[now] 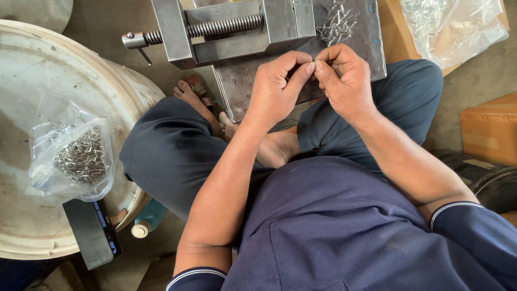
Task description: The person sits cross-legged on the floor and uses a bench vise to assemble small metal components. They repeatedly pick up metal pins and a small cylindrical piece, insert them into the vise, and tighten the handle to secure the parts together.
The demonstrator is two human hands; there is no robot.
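Fingertips of left hand (274, 89) and right hand (344, 81) are pinched together over a steel plate (242, 89) (whatever is pinched is too small to tell). Loose metal pins (336, 24) are heaped just beyond, beside a vise (231, 29).

A bare concrete floor (102, 21), grey and dusty, lies in even daylight. A big round white drum top (32, 70) fills the left side. Well to its right, against the far edge, sit brown cardboard boxes (490, 126).
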